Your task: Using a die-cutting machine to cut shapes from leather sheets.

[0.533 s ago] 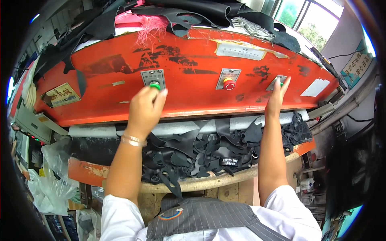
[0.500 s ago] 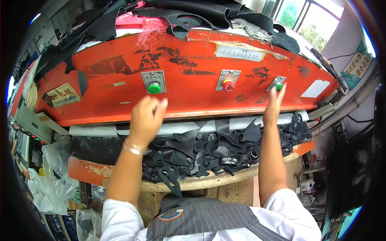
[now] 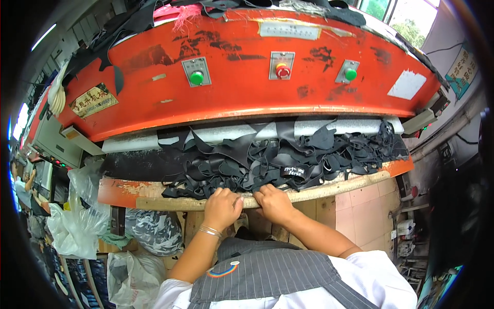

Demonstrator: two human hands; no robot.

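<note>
Both hands at the wooden front rail [image 3: 337, 188], near its middle; left hand [image 3: 222, 208] and right hand [image 3: 275, 205] just apart. Fingers of each bent over the top edge, closed in, seemingly with hold of the rail; fingertips partly hidden against black leather offcuts [image 3: 231, 170] heaped just behind. Rail looks rigid, worn smooth, a little slick perhaps; fixed to something heavy, I'd judge, so best held squarely over bare stretches of wood, two hands spaced. Offcuts should be light, limp, quick to tangle; take them by the bunch. Surface [image 3: 131, 165] dark, scuffed, bare toward its left end, white slab [image 3: 123, 144] along the back, chipped orange paint at both ends. Red machine front [image 3: 231, 98] above: two green buttons, red knob [image 3: 283, 71] between. Clear plastic bags [image 3: 77, 226] to the left, window [image 3: 411, 23] upper right, pale floor tiles [image 3: 363, 203] below right.
</note>
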